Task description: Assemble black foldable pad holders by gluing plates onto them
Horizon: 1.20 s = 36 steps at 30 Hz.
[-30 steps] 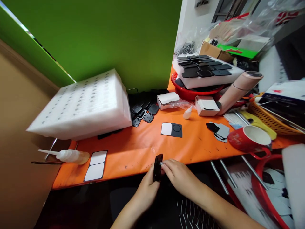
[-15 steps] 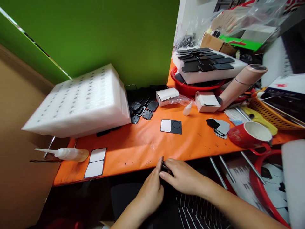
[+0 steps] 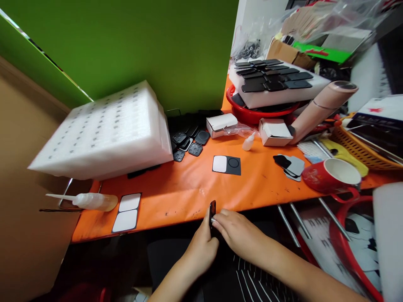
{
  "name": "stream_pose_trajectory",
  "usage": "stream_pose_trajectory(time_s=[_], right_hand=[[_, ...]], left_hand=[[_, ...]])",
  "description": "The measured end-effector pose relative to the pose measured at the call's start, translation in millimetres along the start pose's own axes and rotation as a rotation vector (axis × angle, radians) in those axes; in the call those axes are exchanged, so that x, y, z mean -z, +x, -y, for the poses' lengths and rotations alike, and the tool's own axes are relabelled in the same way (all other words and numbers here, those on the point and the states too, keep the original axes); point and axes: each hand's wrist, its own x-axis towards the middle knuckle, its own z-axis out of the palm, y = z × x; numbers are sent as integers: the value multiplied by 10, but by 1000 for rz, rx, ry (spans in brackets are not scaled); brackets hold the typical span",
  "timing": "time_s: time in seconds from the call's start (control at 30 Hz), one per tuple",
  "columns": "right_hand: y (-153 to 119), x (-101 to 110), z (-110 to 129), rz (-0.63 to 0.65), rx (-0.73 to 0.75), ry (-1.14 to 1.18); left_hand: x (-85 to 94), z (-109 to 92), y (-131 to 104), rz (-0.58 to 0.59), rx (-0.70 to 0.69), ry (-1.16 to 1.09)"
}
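At the table's front edge, my left hand [image 3: 201, 245] holds a small black square plate [image 3: 213, 207] upright, seen nearly edge-on with holes in its face. My right hand [image 3: 236, 230] is closed in a pinch against the plate. A small ridged silvery piece [image 3: 213, 219] shows at its thumb and fingertips; its exact kind is too small to tell. Farther back lies a heap of similar black plates [image 3: 195, 149]. A dark sheet with a white sticker [image 3: 219, 164] and a ring mark lies in the middle of the table, and another sheet of white stickers [image 3: 125, 220] at left.
A white foam block [image 3: 107, 134] and a squeeze bottle [image 3: 96, 201] stand left. Around the right side are a small dropper bottle [image 3: 248, 142], white boxes [image 3: 275, 132], a red mug [image 3: 330, 176], a pink flask [image 3: 324, 109] and a red basin [image 3: 261, 114] under foam bearing black plates.
The black plate has tilted so more of its holed face shows above my left hand. My right fingers have closed in, with the ridged silvery piece now visible. The view has shifted slightly.
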Motion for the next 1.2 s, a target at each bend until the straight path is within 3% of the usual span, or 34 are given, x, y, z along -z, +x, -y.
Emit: stream_pose_trajectory(time_s=[0.13,0.4,0.5,0.57,0.63,0.7,0.77,0.87,0.97,1.07,1.2], right_hand=[[0,41,55,42,-19,-49],[38,-46,-54,11,-23,147],[66,-110,-122,-9,-14,290],[75,-135,-171,37,-15,505],[76,-145,-209,92,-80,739],[73,-134,-219,89,-143,831],[68,-97,-194,30,-125,733],[54,-5,-128,-28,-66,452],[25,72,-91,-4,-57,284],[0,58,-112,31,-37,298],[40,-121,-195,5,-107,481]], left_hand=[[43,-12,-51,34,-82,189],[69,41,-84,139,-85,301],[36,47,-62,111,-75,152],[-4,50,-46,108,-13,-81],[-37,57,-43,155,88,-342],[-40,61,-58,170,143,-471],[-9,47,-89,128,104,-361],[68,-22,-147,77,3,61],[125,-100,-191,86,-57,402],[133,-113,-229,116,-98,634],[112,-46,-283,128,-79,808]])
